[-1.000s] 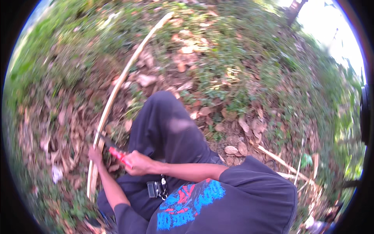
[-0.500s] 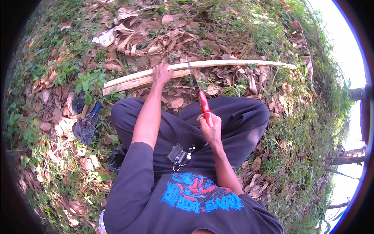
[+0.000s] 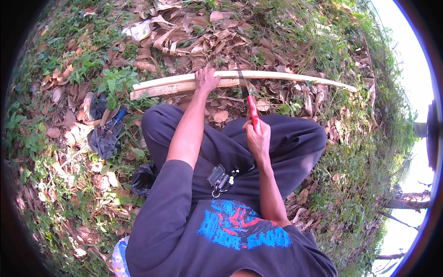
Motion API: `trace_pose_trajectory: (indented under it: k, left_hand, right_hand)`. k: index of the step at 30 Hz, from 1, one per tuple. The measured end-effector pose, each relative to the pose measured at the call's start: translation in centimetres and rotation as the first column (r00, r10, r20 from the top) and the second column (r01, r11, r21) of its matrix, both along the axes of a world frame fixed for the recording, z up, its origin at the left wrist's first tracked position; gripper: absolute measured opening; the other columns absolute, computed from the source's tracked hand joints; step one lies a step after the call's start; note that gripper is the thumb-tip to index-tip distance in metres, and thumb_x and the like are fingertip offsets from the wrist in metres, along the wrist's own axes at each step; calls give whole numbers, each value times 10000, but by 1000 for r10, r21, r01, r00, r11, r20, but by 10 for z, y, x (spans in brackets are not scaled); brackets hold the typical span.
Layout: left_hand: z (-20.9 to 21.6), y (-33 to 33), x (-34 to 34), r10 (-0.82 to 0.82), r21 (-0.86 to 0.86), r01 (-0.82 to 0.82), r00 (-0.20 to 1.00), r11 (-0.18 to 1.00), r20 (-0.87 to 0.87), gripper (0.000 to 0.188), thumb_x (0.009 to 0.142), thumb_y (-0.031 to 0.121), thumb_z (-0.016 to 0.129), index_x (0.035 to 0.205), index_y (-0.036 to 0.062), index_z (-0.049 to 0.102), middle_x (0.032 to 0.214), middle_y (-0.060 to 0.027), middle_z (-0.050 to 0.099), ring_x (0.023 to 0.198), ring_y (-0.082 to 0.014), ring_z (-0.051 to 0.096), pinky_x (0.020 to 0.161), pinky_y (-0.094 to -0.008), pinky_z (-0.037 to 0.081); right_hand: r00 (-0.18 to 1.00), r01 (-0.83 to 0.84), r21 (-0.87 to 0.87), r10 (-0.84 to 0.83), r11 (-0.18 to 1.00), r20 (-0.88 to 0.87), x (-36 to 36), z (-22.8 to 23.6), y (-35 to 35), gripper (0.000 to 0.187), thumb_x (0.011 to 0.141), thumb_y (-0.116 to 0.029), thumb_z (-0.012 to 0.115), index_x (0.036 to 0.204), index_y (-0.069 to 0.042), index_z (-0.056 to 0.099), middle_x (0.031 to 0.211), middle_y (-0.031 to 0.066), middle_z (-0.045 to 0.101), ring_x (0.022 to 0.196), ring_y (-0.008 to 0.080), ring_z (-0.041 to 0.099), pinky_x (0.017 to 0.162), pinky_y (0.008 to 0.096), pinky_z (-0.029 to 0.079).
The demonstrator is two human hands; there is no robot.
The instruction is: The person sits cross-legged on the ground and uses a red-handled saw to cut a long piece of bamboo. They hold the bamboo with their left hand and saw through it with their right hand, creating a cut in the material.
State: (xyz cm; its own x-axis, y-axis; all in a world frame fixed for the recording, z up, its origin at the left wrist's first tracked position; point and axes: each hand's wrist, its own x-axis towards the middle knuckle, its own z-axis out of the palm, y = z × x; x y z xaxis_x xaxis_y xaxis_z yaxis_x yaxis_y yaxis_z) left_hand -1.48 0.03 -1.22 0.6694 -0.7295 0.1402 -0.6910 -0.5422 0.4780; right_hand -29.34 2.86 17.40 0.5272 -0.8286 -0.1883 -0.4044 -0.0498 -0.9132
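Observation:
A long, pale wooden strip [image 3: 295, 77] lies crosswise on the leaf litter beyond my crossed legs. Along its near left side is a shorter wooden piece [image 3: 166, 88]. My left hand [image 3: 206, 81] is on both pieces, its fingers bent over the long strip. In my right hand [image 3: 258, 138] is a hand saw [image 3: 252, 111], gripped by its red handle. The dark blade crosses the long strip just right of my left hand, by the shorter piece's right end. How deep the teeth sit in the wood is too small to tell.
Dark plastic [image 3: 104, 141] with a blue-handled tool [image 3: 121, 114] lies left of my knee. A black bag [image 3: 144, 179] rests by my left thigh. A keyring with a black case [image 3: 219, 179] lies in my lap. Dry leaves and grass surround me.
My right hand and the saw have moved forward, away from me, with the blade still across the strip. My left hand stays on the wood. The whole view has shifted slightly.

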Motion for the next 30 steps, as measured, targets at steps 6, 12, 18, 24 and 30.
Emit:
trace_pose_trajectory:
  k: [6, 12, 18, 24, 30]
  left_hand:
    - [-1, -2, -1, 1, 6, -1, 1000, 1000, 0, 430, 878, 477, 575, 1066, 105, 682, 1104, -186, 618, 1093, -333, 529, 969, -468, 350]
    - [4, -2, -1, 22, 44, -18, 997, 999, -75, 424, 872, 477, 587, 1091, 126, 682, 1152, -181, 612, 1120, -334, 517, 989, -464, 335]
    - [-7, 3, 4, 22, 42, -19, 998, 999, -51, 440, 875, 490, 600, 1107, 125, 679, 1147, -181, 615, 1096, -328, 525, 976, -465, 338]
    - [4, -5, -1, -7, 23, 8, 999, 1000, -52, 430, 895, 498, 602, 1113, 133, 670, 1126, -173, 616, 1086, -321, 521, 967, -462, 342]
    - [-7, 0, 0, 3, -4, -3, 999, 1000, -32, 428, 889, 490, 613, 1102, 122, 665, 1106, -168, 615, 1077, -330, 518, 961, -466, 341]
  right_hand:
    - [999, 37, 0, -37, 999, 29, -7, -3, -3, 176, 841, -39, 538, 707, 27, 632, 529, 14, 528, 492, 66, 478, 492, 258, 380]
    - [997, 0, -27, 2, 1000, 74, 9, -11, -18, 183, 877, -34, 501, 734, -6, 612, 519, -27, 479, 402, 45, 412, 383, 233, 317]
    - [1000, 2, -26, -2, 1000, -16, -13, 13, 21, 149, 831, -35, 556, 712, 23, 625, 546, 50, 542, 515, 87, 507, 521, 279, 418]
    - [999, 23, -154, -28, 988, -35, 31, -19, -30, 187, 820, -83, 581, 700, 54, 543, 543, 170, 501, 471, 193, 453, 514, 384, 408]
    - [1000, -6, -119, 7, 993, 12, -8, 3, 28, 149, 825, -53, 588, 716, 48, 600, 532, 164, 524, 456, 180, 526, 503, 352, 437]
